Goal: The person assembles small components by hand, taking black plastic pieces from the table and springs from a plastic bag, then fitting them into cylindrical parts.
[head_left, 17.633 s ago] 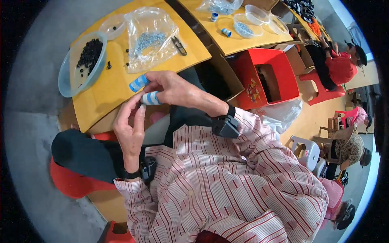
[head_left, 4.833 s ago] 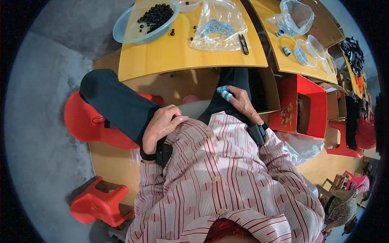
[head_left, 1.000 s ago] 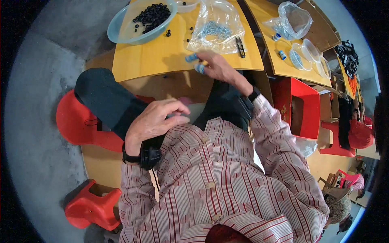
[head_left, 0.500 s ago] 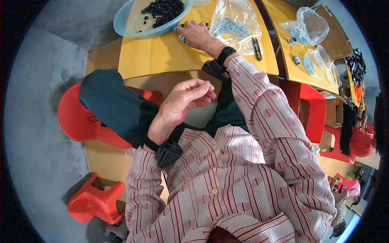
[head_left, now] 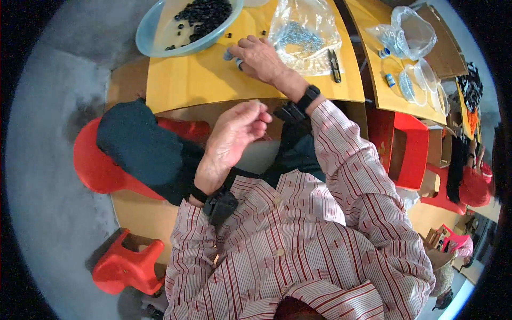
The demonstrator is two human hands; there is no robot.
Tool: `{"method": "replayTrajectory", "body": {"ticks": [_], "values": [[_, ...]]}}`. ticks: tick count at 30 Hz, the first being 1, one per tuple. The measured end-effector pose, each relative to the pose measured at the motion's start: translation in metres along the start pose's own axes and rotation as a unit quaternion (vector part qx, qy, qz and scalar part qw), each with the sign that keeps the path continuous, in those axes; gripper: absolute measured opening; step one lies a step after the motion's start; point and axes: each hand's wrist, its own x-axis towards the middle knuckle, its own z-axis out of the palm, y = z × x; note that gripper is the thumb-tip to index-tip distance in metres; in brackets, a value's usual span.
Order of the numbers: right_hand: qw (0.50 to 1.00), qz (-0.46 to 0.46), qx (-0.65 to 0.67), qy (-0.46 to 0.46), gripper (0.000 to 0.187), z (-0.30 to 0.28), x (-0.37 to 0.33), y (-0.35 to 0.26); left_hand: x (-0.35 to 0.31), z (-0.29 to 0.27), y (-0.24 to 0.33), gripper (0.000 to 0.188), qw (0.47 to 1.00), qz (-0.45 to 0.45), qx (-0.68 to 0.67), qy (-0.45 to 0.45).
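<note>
Nearest: striped shirt [head_left: 298, 250] w/ red lines, both sleeves running up from the lower edge. A small red stool [head_left: 127, 265] sits on the floor at lower left, a bigger red stool [head_left: 93, 160] under the dark-trousered knee [head_left: 140, 152]. Left hand [head_left: 233, 136] hangs in the air over the lap, fingers loosely curled, palm empty, dark band at the wrist. Further up, the yellow bench [head_left: 192, 85]. Right hand [head_left: 260, 57], black watch on the wrist, reaches across the bench w/ palm down; its fingertips pinch a small grey-blue part [head_left: 230, 55] just beside the bench's far middle. The part lies between the bowl and the bag. Pale blue bowl [head_left: 186, 24] at far left of the bench holds black beads; a few loose beads lie on the bench near its rim. Clear plastic bag [head_left: 305, 33] w/ small bluish bits lies touching the right hand's far side. Black snips [head_left: 335, 65] lie just right of that bag. A second yellow bench [head_left: 397, 80] to the right carries another clear bag and clear tubs; a red crate [head_left: 405, 149] stands below it.
</note>
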Motion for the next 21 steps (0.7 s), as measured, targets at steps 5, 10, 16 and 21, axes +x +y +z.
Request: {"method": "replayTrajectory", "body": {"ticks": [5, 10, 16, 21], "values": [[0.961, 0.033, 0.271, 0.052, 0.03, -0.049, -0.051, -0.032, 0.005, -0.012, -0.009, 0.023, 0.979, 0.032, -0.068, 0.189], [0.955, 0.053, 0.292, 0.014, 0.036, -0.058, -0.087, -0.05, 0.008, 0.002, -0.015, 0.023, 0.977, 0.05, -0.067, 0.198], [0.956, 0.034, 0.289, 0.028, 0.049, -0.069, -0.092, -0.053, 0.01, 0.013, -0.009, 0.023, 0.976, 0.1, 0.042, 0.187], [0.941, 0.077, 0.329, 0.017, 0.042, -0.07, -0.098, -0.033, 0.016, 0.002, -0.012, 0.025, 0.966, 0.082, 0.053, 0.238]]}}
